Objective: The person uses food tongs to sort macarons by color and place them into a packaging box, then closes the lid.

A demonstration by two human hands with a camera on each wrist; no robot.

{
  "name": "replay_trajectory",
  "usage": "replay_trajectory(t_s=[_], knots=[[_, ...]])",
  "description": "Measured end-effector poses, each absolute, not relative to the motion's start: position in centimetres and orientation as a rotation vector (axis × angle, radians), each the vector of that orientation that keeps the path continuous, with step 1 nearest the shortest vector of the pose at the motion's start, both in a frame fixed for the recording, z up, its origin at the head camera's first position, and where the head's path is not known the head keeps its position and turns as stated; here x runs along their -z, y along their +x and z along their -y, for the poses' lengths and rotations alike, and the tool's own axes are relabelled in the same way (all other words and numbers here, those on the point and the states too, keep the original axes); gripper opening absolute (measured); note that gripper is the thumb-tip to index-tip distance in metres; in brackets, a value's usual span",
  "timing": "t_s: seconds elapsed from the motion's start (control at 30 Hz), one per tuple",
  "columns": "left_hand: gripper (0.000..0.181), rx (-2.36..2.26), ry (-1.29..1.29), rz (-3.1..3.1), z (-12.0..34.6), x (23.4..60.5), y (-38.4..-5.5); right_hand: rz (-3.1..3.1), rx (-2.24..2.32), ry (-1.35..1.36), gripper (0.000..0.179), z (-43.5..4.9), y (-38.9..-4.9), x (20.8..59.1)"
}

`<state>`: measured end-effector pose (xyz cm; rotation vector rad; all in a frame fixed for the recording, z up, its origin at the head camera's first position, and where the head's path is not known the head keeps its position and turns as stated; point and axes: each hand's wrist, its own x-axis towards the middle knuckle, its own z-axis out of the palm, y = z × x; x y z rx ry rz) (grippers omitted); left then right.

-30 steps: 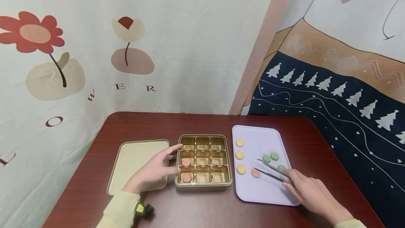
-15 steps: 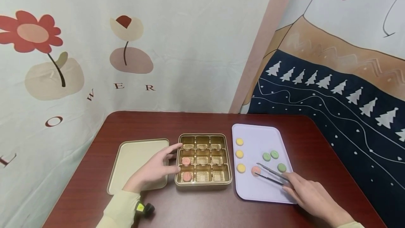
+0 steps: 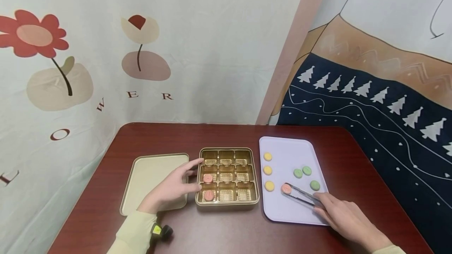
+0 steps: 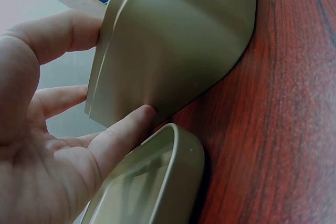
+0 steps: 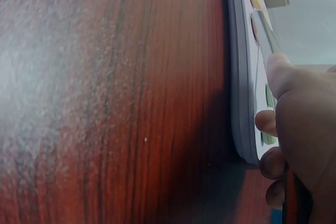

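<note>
My right hand grips metal tongs, whose tips stand on either side of a pink macaron. This macaron is on the lilac tray; whether it is lifted I cannot tell. Fingers and thumb of my left hand touch the left side of a gold square tin with a divided insert. In the left wrist view, fingertips press against the tin's wall. Two pink macarons lie in the tin's left column: one macaron in the middle compartment, another macaron in the front one.
Three yellow macarons line the tray's left side, and three green macarons lie at its right. A gold lid lies left of the tin, partly under my left hand. Printed cloth hangs behind the table.
The tongs have shifted slightly, and their tips have moved from beside the pink macaron to both sides of it. My left hand and the tin have stayed in place.
</note>
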<state>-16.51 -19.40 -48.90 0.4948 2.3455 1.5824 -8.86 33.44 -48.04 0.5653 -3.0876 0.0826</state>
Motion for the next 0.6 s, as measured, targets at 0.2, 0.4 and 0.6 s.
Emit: replay_trajectory(t_s=[0.2,0.4,0.6], knots=[[0.09,-1.586,0.508,-2.347,19.39,48.96,-16.59,3.06,-0.106,0.57,0.038,-33.26,-8.93,48.11],[0.09,-1.584,0.52,-2.346,19.44,49.01,-16.67,3.065,-0.128,0.559,0.038,-33.06,-8.88,48.06],[0.09,-1.574,0.496,-2.349,19.39,48.79,-16.59,3.049,-0.148,0.559,0.038,-33.06,-8.84,48.22]])
